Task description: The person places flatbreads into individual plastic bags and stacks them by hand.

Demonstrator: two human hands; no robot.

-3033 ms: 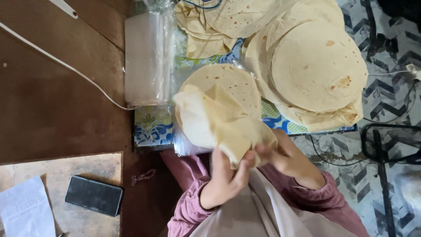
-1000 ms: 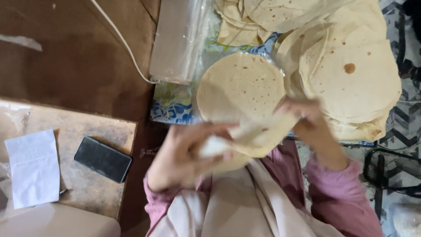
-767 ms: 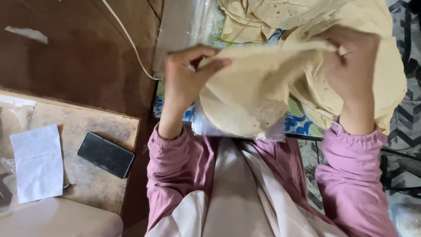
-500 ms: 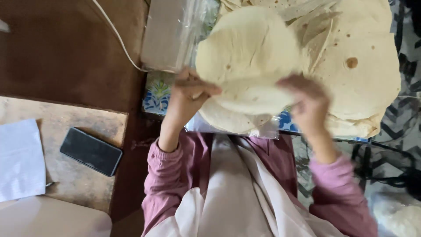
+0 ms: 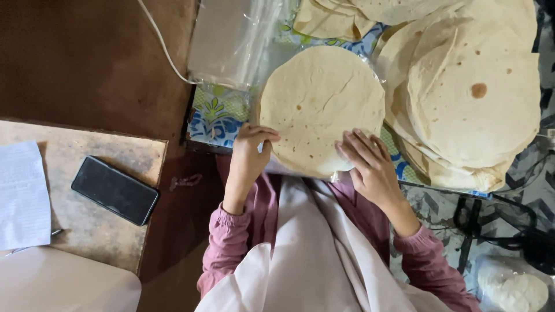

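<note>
A round pale flatbread (image 5: 321, 104) lies flat on a small stack, on a patterned blue and green cloth (image 5: 217, 115). My left hand (image 5: 251, 150) holds its near left edge with curled fingers. My right hand (image 5: 367, 162) rests with spread fingers on its near right edge. A taller pile of larger flatbreads (image 5: 474, 98) with brown spots sits just to the right. More folded flatbreads (image 5: 329, 17) lie at the top.
A clear plastic bag (image 5: 231, 40) lies left of the stack, a white cable (image 5: 162, 46) beside it. A black phone (image 5: 114, 189) and a white paper (image 5: 23, 193) rest on a board at the left. Dark cables (image 5: 497, 225) and a white bag (image 5: 514, 286) lie at the lower right.
The flatbread that I held up and spread between both hands has come down flat onto the stack. Both hands now sit at its near edge.
</note>
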